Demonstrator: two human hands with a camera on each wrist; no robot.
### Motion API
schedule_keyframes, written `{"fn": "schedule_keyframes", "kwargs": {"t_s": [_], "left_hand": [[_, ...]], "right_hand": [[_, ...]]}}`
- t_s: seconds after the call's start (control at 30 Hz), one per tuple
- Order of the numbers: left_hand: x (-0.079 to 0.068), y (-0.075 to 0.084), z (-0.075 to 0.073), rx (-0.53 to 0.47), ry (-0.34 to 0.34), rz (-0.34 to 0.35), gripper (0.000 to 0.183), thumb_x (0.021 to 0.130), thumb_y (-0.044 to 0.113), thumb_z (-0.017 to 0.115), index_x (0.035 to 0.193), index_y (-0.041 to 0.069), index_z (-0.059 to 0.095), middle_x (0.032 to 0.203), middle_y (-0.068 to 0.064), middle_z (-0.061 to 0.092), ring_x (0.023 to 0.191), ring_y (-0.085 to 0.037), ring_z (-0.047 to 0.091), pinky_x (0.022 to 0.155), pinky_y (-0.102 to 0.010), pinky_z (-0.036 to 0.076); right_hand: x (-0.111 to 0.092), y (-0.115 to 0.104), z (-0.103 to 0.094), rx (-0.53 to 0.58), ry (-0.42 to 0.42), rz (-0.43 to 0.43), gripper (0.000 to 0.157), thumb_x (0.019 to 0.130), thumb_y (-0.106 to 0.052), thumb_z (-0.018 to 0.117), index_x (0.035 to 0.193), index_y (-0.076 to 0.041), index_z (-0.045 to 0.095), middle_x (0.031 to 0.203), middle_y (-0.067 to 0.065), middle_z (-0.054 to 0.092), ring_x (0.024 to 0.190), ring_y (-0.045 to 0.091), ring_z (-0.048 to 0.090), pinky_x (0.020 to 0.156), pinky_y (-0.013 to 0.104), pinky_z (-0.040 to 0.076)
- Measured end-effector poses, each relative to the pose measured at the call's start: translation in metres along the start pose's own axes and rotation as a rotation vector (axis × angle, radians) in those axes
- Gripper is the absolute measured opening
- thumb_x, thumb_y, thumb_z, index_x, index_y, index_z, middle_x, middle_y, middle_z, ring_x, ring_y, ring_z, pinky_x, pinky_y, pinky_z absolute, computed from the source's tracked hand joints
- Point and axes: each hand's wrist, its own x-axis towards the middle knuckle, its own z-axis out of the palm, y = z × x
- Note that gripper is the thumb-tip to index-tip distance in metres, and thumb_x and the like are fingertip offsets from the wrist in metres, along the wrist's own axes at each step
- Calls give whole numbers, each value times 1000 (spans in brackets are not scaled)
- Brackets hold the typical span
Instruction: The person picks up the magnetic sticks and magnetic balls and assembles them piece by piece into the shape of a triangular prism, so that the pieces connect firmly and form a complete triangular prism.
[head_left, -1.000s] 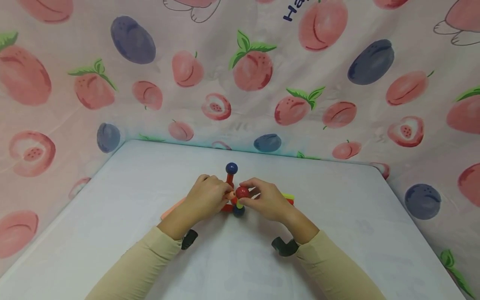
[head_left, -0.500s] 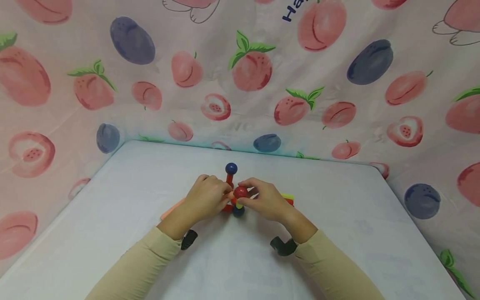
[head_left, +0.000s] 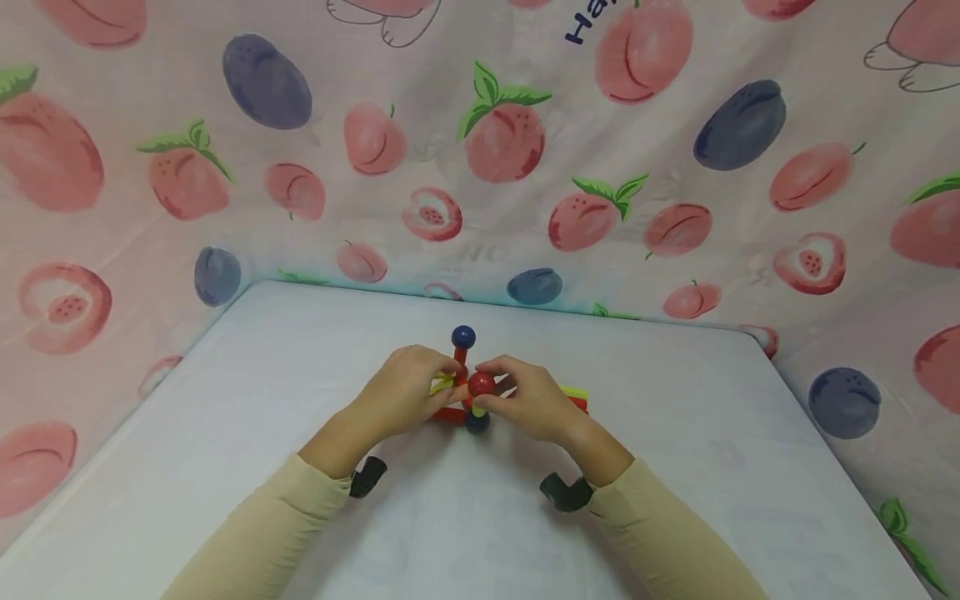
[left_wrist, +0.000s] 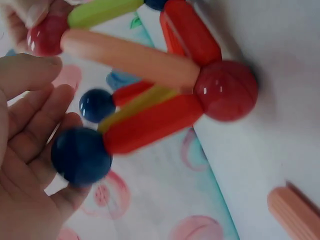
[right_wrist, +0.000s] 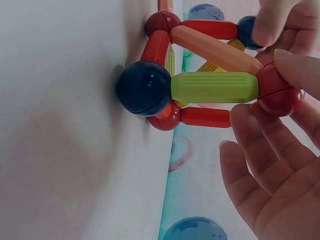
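A frame of magnetic sticks and balls stands on the white table. My right hand (head_left: 536, 402) pinches the red ball (head_left: 482, 384) at its raised near corner. A lime stick (right_wrist: 215, 87) runs from that ball down to a dark blue ball (right_wrist: 144, 89) on the table. A salmon stick (right_wrist: 217, 50) also meets the red ball and slopes to another red ball (left_wrist: 226, 91) on the table. My left hand (head_left: 401, 392) has loosely spread fingers around a raised blue ball (left_wrist: 81, 156); its thumb is apart from that ball. Whether the fingers touch it, I cannot tell.
At the far side a blue ball (head_left: 463, 337) tops an upright red stick. Yellow and red sticks (head_left: 576, 398) lie behind my right hand. A loose salmon stick (left_wrist: 295, 212) lies on the table at left. Fruit-printed cloth (head_left: 480, 208) hangs behind the table.
My left hand has let go of the salmon stick, which now meets the red ball, and its fingers have spread. The right hand keeps the red ball, moved slightly left.
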Motion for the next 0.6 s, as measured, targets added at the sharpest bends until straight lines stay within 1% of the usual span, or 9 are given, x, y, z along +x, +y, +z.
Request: {"fn": "schedule_keyframes", "kwargs": {"t_s": [0.1, 0.17, 0.23, 0.3, 0.37, 0.43, 0.6], "left_hand": [[-6, -6, -10, -83, 4, -69, 33, 89, 14, 77, 118, 1, 70, 113, -10, 69, 110, -29, 60, 96, -43, 51], [-10, -11, -16, -122, 17, -128, 36, 89, 11, 76, 123, 1, 67, 119, -12, 67, 115, -30, 58, 98, -45, 50], [-14, -16, -20, -146, 40, -179, 38, 90, 11, 75, 125, 1, 66, 121, -12, 67, 116, -31, 58, 98, -47, 50], [-16, -20, -22, -171, 61, -217, 38, 90, 11, 75, 126, 1, 66, 118, -12, 67, 112, -30, 60, 95, -46, 52], [-17, -21, -23, -206, 72, -235, 37, 91, 12, 75, 124, 0, 66, 114, -12, 68, 106, -30, 61, 90, -45, 53], [-18, -21, -23, -232, 73, -238, 36, 91, 11, 75, 124, -1, 66, 111, -12, 69, 103, -29, 62, 88, -44, 55], [-17, -20, -20, -251, 66, -239, 35, 91, 11, 74, 124, -1, 66, 113, -12, 69, 103, -27, 63, 90, -43, 55]], "right_hand": [[-1, -1, 0, 0, -3, 14, 44, 90, -22, 77, 131, -14, 63, 115, 0, 67, 100, 20, 64, 78, 32, 57], [-1, -1, 0, -1, -6, 27, 45, 90, -23, 77, 132, -15, 62, 116, 0, 66, 101, 20, 63, 78, 32, 57], [-1, -1, 0, 1, -7, 33, 45, 90, -23, 77, 132, -16, 62, 117, 0, 66, 102, 21, 63, 79, 32, 57], [-1, -1, 0, 2, -7, 37, 44, 90, -23, 76, 132, -16, 62, 117, 0, 66, 102, 21, 63, 79, 32, 57], [-1, -1, 1, 4, -5, 37, 44, 90, -23, 76, 131, -16, 62, 116, -1, 66, 102, 21, 63, 79, 33, 57], [-1, 0, 1, 7, -3, 31, 44, 90, -22, 77, 131, -16, 63, 115, -1, 66, 101, 21, 63, 79, 33, 57], [-1, 1, 3, 10, 0, 15, 44, 90, -21, 77, 131, -14, 62, 114, -1, 66, 100, 20, 64, 79, 32, 57]]}}
